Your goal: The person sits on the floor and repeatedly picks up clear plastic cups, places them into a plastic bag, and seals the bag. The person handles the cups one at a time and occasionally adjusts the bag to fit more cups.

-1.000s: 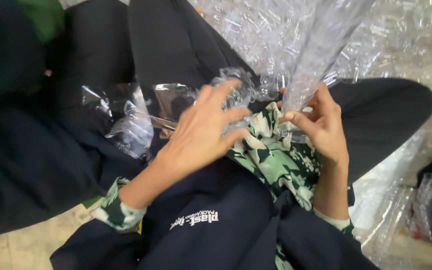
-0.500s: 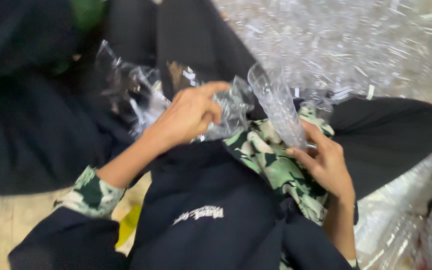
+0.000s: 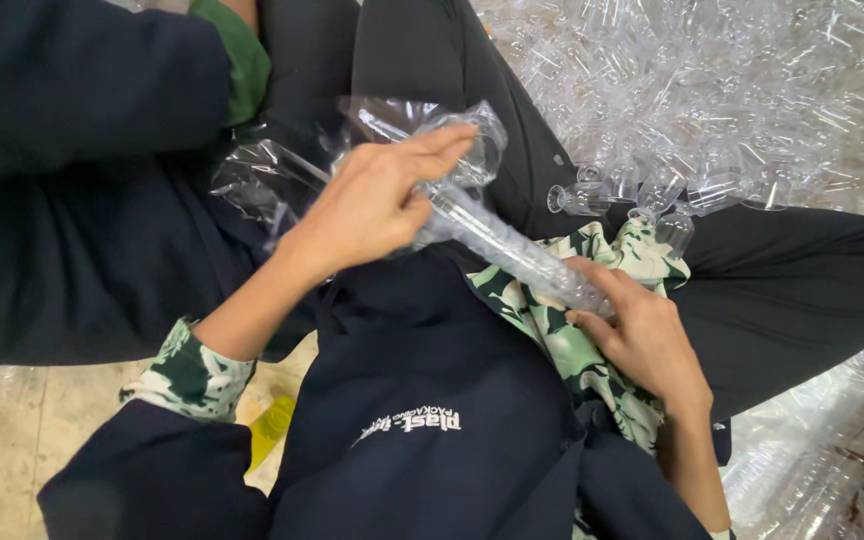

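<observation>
Clear plastic tubes (image 3: pixel 512 250), nested in 1 long stack, now lie lower across my lap than half a second ago. My right hand (image 3: pixel 642 340) clasps the near end; my left hand (image 3: pixel 372 205) pinches the far end inside a crumpled clear bag (image 3: pixel 282 175). Farther right, a heap of loose clear tubes (image 3: pixel 732 90) spreads.

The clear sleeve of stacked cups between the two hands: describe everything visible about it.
The sleeve of cups is a long, slim stack of clear plastic cups in thin transparent film. It lies slanted across the lap. The left hand grips its upper end, where crumpled loose film bunches; the right hand holds its lower end.
</observation>
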{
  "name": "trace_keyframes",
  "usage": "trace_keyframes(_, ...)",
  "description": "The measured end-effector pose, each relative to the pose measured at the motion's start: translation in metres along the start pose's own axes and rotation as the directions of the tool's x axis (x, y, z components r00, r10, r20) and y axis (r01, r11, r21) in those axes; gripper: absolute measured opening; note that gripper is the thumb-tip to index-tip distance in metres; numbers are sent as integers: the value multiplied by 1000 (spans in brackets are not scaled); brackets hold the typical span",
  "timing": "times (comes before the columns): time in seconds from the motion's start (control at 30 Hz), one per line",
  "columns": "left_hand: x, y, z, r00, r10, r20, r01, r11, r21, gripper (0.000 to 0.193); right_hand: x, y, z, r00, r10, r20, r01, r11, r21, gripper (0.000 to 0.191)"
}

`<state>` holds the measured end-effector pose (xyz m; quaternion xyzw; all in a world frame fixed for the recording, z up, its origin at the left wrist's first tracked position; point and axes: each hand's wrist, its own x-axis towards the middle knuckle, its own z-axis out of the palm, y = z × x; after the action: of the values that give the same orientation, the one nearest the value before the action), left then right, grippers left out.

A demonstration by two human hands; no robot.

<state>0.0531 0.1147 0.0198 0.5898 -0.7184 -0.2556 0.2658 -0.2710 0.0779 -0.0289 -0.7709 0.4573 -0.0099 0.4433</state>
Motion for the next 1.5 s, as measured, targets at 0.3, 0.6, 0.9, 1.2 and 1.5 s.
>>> trace_keyframes(0.3, 9, 43, 70, 905, 242, 349, -176, 962, -210, 53, 28, 8, 45, 898, -425, -112, 436, 895, 96, 59)
trace_keyframes(0.6, 3, 54, 17, 958, 166, 233, -186, 980, 67, 29, 65, 11, 61, 991, 1, -133, 124, 360, 925, 63)
trace_keyframes(0.9, 32, 25, -38, 975, 167, -148, -71, 860, 505, 43, 49, -19, 27, 935, 36, -352, 266, 585, 766, 57)
trace_keyframes(1.2, 44, 56, 38, 958, 263, 116, -273, 959, 81, 69, 34, -49, 22, 875, -28, -483, 153, 964, 220, 50)
trace_keyframes(1.5, 30, 57, 75, 936, 238, 260, -264, 962, 71, 65, 35, -8, 15, 870, -41, -491, 220, 924, 312, 49)
